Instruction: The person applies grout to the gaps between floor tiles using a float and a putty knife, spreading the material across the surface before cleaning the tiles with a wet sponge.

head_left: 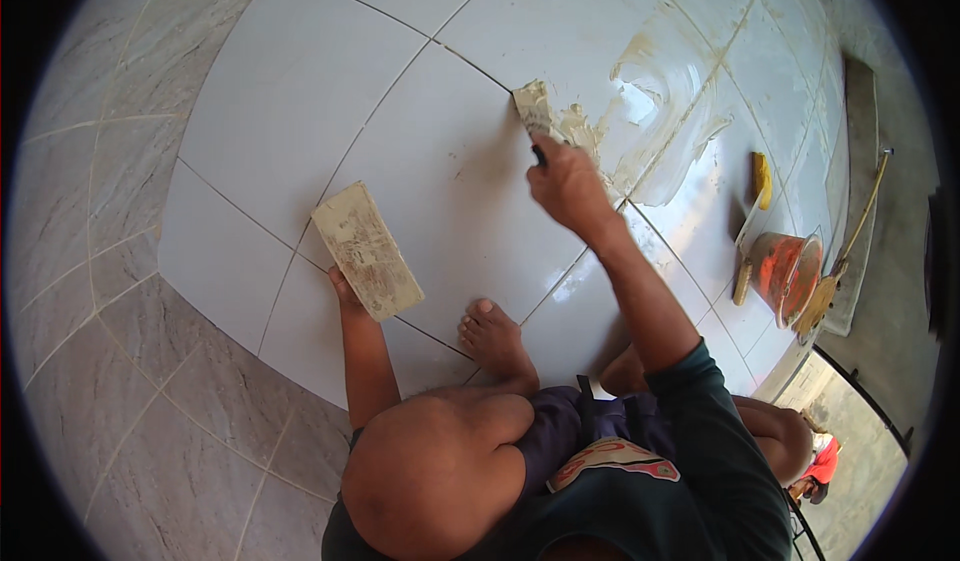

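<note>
My left hand point(345, 289) is closed on the lower side of a rectangular grout-smeared board point(368, 249), held above the white floor tiles; most of its fingers are hidden beneath. In my right hand point(572, 189) is a putty knife point(533, 109) with a dark handle. Its wide blade, coated in beige grout, is at a dark tile joint. Just right of the blade, wet grout point(580, 131) lies in a thick patch on the tile. Smeared grout point(690, 111) spreads over the tiles farther right. Some joints look dark, others pale.
On the right stand an orange bucket point(783, 273) and a yellow-handled tool point(762, 181) with a flat blade. A long-handled broom point(828, 286) lies beside the bucket. My bare foot point(495, 341) rests on the tiles. Another person in red point(822, 466) is at far lower right.
</note>
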Demonstrator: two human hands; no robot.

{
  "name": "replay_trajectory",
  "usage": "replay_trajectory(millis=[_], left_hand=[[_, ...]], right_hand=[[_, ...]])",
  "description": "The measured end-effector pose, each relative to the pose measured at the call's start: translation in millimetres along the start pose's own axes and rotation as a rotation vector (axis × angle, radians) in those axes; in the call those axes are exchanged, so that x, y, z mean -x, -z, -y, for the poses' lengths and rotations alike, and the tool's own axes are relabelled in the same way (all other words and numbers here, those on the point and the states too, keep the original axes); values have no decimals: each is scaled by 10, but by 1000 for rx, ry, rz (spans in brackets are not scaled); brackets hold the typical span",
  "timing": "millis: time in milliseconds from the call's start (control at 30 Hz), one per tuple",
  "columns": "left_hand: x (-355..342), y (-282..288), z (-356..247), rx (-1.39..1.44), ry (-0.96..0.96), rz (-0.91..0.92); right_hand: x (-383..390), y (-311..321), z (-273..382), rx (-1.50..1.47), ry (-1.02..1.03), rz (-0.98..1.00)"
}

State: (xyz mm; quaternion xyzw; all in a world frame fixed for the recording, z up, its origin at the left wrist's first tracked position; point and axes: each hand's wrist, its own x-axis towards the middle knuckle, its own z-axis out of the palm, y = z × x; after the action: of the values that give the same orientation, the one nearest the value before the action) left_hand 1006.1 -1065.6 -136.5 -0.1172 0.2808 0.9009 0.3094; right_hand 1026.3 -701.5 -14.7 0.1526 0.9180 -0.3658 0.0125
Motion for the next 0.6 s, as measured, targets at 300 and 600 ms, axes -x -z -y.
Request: replay_trajectory(millis=[300, 600], left_hand=[[104, -8, -71, 14, -17, 7], [101, -134, 19, -29, -91, -14]], right_hand=[[-57, 127, 435, -102, -221, -81], [-157, -180, 654, -132, -218, -152]])
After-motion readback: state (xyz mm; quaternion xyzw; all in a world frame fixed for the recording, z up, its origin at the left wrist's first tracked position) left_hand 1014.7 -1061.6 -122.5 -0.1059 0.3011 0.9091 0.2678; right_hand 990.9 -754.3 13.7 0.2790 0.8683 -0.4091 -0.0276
